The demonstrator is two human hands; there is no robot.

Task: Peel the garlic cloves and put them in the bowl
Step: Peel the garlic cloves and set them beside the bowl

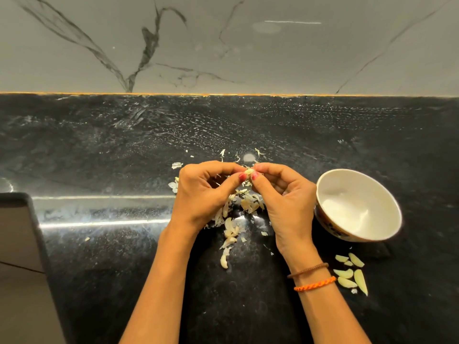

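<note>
A small pale garlic clove [248, 172] is pinched between the fingertips of my left hand [203, 194] and my right hand [285, 197], held above the black counter. A white bowl [330, 180] with a patterned outside stands just right of my right hand; its inside looks empty. Several pale garlic cloves [351, 274] lie on the counter below the bowl, beside my right wrist. A heap of papery skins and cloves [233, 219] lies under and between my hands.
The black stone counter [99, 150] meets a grey marble wall [223, 45] at the back. A dark tray-like edge [22, 232] sits at the left. Loose skin flakes [176, 165] are scattered behind my hands.
</note>
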